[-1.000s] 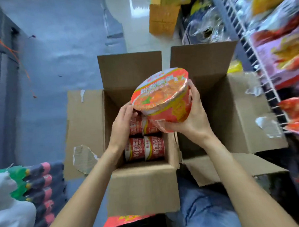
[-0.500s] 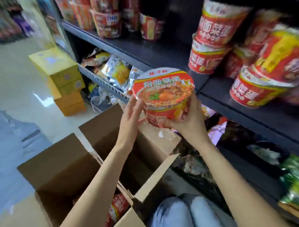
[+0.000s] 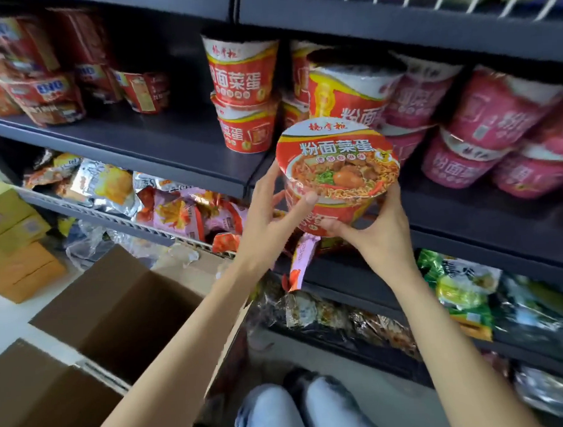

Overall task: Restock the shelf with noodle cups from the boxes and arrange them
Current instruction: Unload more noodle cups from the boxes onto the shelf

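Observation:
I hold a red noodle cup [image 3: 338, 172] in front of the dark shelf [image 3: 161, 144], its lid tilted toward me. My right hand [image 3: 376, 231] grips it from below and the right side. My left hand [image 3: 273, 213] touches its left side with the thumb laid on the rim. Behind it stand stacked red noodle cups [image 3: 244, 95] of the same kind. Pink noodle cups [image 3: 483, 130] fill the shelf to the right. An open cardboard box [image 3: 117, 314] sits at lower left; its contents are hidden.
Snack bags [image 3: 177, 211] fill the wire-fronted shelf below, green packets [image 3: 461, 289] lie lower right. Yellow cartons [image 3: 13, 238] are stacked on the floor at left. Red packaged goods [image 3: 42, 85] occupy the shelf's left end. My knees [image 3: 301, 409] are at the bottom.
Both hands lifted the red noodle cup out of the box and carried it up to the shelf. My view swung from the box on the floor to the shelf.

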Available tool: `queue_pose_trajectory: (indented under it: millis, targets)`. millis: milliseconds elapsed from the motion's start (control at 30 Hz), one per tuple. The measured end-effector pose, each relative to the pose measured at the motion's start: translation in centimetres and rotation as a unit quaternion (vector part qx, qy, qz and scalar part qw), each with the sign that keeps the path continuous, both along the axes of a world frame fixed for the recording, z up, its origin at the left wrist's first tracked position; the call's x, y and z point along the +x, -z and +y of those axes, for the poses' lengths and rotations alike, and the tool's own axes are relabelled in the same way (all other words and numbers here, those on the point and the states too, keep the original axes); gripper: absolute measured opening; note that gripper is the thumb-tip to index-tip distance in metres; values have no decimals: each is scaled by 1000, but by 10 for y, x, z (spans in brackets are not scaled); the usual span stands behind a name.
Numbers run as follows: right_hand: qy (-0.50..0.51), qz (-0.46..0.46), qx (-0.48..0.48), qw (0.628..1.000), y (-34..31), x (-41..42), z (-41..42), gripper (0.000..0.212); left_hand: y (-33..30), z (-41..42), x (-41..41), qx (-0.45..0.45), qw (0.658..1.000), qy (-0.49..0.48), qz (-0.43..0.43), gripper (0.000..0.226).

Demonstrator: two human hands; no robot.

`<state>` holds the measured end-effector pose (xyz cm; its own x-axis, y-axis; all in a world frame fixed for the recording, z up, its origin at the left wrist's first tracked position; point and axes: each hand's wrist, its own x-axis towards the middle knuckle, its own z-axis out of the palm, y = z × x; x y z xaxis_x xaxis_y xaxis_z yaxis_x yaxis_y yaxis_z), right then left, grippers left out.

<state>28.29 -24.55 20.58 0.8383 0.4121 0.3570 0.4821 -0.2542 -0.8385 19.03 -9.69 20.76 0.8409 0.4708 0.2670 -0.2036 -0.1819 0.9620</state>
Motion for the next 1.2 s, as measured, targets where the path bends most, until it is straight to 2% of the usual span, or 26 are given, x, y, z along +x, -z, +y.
queue_pose_trajectory:
  millis: [167,300,333,433,533,633,733,833,967,1100,1200]
  targets:
    - [106,-44,-41,993,4,36,-62,102,1,-57,50,20,999,14,42,83]
    - [164,-45,-90,981,19,68,-75,91,1,-82,92,67,993,-7,97,55]
    - [167,-33,-111,979,21,72,-73,88,1,-85,98,52,994,3,99,49]
    - [121,16,-151,981,27,71,-70,89,1,-89,106,-31,991,57,119,51]
    - [105,-20,-135,985,38,53,-75,74,3,-88,89,-15,993,62,97,51]
    - [94,-92,-98,986,45,13,-68,45,8,-71,50,64,995,-14,79,39]
    - [-29,-90,-85,992,47,-27,-35,26,23,-43,-14,129,981,-132,63,24]
    - [-200,-50,-140,968,62,-61,19,17,52,-10,-89,205,943,-233,119,23]
    - [-397,-52,-243,883,100,-118,100,21,108,33,-196,270,851,-359,273,17]
    - [-528,-91,-307,786,146,-185,167,23,182,59,-304,244,768,-389,446,21]
    - [-600,-124,-346,711,190,-237,214,25,232,69,-376,166,691,-448,543,34]
